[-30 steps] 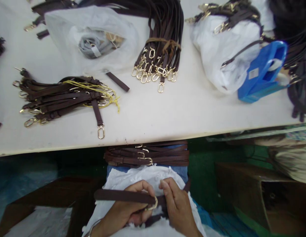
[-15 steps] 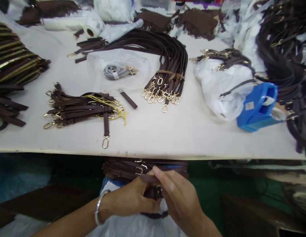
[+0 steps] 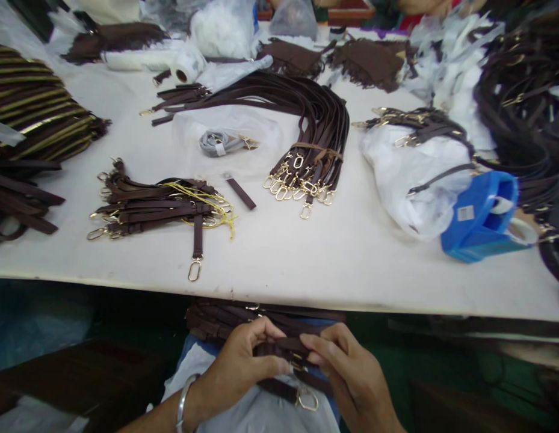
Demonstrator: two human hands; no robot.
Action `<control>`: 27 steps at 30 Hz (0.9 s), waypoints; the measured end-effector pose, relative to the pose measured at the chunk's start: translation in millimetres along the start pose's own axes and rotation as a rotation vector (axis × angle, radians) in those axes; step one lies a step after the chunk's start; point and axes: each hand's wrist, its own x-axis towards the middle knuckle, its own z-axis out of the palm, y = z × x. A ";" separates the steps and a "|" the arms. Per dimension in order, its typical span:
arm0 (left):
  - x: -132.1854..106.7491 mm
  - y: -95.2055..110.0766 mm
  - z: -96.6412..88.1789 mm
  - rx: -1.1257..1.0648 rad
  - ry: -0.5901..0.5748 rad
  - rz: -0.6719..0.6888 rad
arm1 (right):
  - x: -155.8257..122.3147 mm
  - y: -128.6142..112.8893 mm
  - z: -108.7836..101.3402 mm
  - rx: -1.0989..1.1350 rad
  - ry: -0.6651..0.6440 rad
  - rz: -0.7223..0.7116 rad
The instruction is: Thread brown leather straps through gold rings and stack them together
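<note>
Below the table's front edge, my left hand [image 3: 250, 361] grips a dark brown leather strap [image 3: 279, 390] between thumb and fingers. My right hand [image 3: 351, 373] pinches the same strap from the other side, close to its metal fittings. A gold clasp ring [image 3: 308, 399] hangs from the strap beneath my hands. Behind them, on my lap, lies a pile of brown straps [image 3: 216, 319] with gold buckles. A silver bangle [image 3: 183, 404] is on my left wrist. Parts of the held strap are hidden by my fingers.
On the white table [image 3: 279, 258] lie a yellow-tied strap bundle [image 3: 157, 207], a long strap bundle [image 3: 324, 120], a short loose strap [image 3: 240, 193] and a coiled grey strap [image 3: 220, 144] on plastic. A blue tape dispenser [image 3: 478, 222] stands right, beside a white plastic bag [image 3: 414, 180].
My hands have moved slightly apart, and my right hand has turned into a pinch. The strap's gold ring now shows below them. The view has shifted a little.
</note>
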 end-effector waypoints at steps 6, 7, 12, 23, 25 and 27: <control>-3.6 -0.6 0.0 -0.044 0.026 0.002 | -2.4 1.8 -2.2 0.044 -0.048 0.011; -3.9 1.0 0.2 -0.019 0.028 0.003 | -1.2 0.9 -1.1 0.059 -0.033 0.000; -6.4 7.5 4.1 0.141 0.030 0.027 | 1.6 -1.9 12.0 0.217 0.000 -0.062; -8.4 7.4 13.5 0.264 0.007 -0.026 | -8.5 -3.4 37.4 0.203 0.065 -0.046; -8.7 10.5 7.8 0.286 -0.014 -0.019 | -11.2 -1.5 36.4 0.243 0.021 0.049; -9.4 10.5 2.5 0.259 -0.013 0.010 | -14.3 0.3 35.5 0.282 -0.015 0.147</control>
